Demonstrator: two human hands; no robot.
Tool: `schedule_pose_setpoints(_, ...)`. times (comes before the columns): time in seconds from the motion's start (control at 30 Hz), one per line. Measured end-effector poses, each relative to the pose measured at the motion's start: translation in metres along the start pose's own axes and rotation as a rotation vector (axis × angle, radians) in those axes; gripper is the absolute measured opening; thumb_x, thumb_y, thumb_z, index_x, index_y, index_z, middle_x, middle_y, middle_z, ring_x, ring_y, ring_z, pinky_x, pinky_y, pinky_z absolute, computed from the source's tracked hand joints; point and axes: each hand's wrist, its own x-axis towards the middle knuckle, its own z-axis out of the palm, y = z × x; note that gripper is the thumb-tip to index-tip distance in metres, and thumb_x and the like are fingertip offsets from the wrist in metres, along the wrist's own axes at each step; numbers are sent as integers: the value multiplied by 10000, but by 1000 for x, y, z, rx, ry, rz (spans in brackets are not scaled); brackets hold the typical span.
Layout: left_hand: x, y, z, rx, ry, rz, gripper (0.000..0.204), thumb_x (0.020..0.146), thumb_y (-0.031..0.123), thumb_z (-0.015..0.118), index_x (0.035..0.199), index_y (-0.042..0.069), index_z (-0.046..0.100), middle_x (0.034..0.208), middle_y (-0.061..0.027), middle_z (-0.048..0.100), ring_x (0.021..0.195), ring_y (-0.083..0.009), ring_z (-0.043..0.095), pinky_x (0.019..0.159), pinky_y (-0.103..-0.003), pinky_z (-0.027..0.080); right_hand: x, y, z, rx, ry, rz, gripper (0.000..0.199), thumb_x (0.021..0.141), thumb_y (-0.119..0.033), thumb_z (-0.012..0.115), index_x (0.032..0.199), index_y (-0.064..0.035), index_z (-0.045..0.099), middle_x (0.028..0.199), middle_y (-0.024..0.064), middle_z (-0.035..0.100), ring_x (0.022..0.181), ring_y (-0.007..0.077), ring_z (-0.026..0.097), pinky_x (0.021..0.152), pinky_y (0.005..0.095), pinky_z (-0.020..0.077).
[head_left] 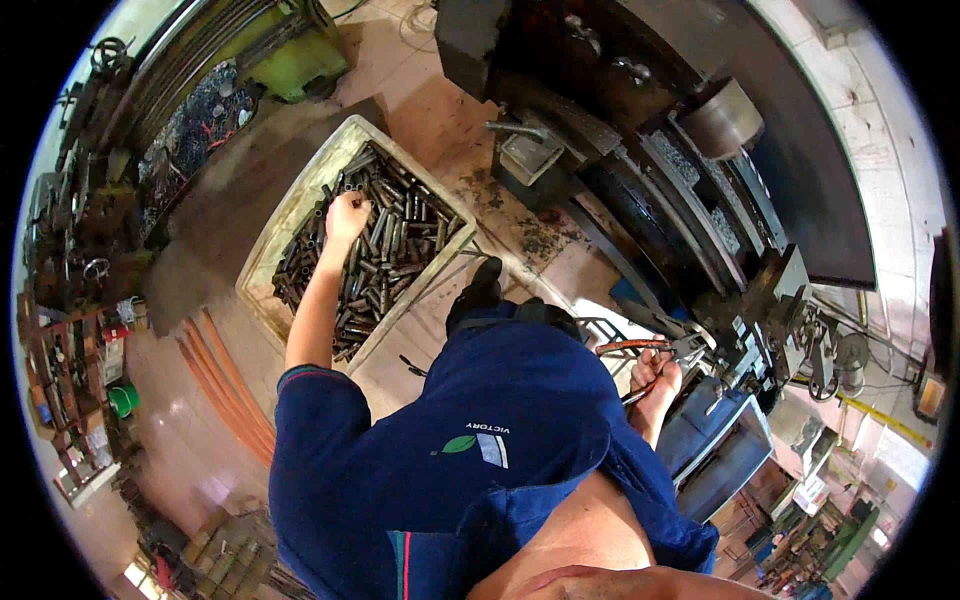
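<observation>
My left hand (347, 217) is in a pale rectangular bin (258, 262), its fingers curled round the end of a dark metal tube (351, 188). Many short tubes of the same sort (385, 262) lie jumbled about it. Over on the right, my right hand (655, 382) grips a pair of pliers (625, 346) with orange-red handles. The pliers' metal head is beside the lathe's tool carriage (745, 350). What their jaws hold, if anything, cannot be made out.
A large dark lathe (640, 200) with metal shavings fills the upper right. By my right arm stands a blue metal box (715, 440). Orange-brown hoses or rods (228, 385) lie on the floor to the left. A green machine part (300, 65) stands at the upper left.
</observation>
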Motion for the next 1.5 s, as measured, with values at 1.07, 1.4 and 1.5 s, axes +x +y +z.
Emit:
schedule_pose_setpoints(1.07,-113,271,-30,-904,-1174,426,256,881,279,515,810,37,562,674,-1,540,576,-67,476,528,-208,402,45,-19,147,-1204,-465,71,258,615,-209,571,731,18,534,612,115,508,627,176,503,582,323,394)
schedule_pose_setpoints(1.4,-124,315,-4,-532,-1357,603,310,876,307,524,703,50,518,604,37,465,515,-34,391,457,-185,301,15,-21,132,-1143,-224,-14,286,607,-172,553,790,38,490,634,160,511,617,240,505,594,356,399)
schedule_pose_setpoints(1.5,-127,323,0,-483,-1393,601,323,872,309,530,678,52,514,583,40,455,501,-33,381,454,-184,294,13,-17,127,-1095,-185,-23,272,610,-157,554,783,43,489,643,185,518,615,270,515,588,363,401)
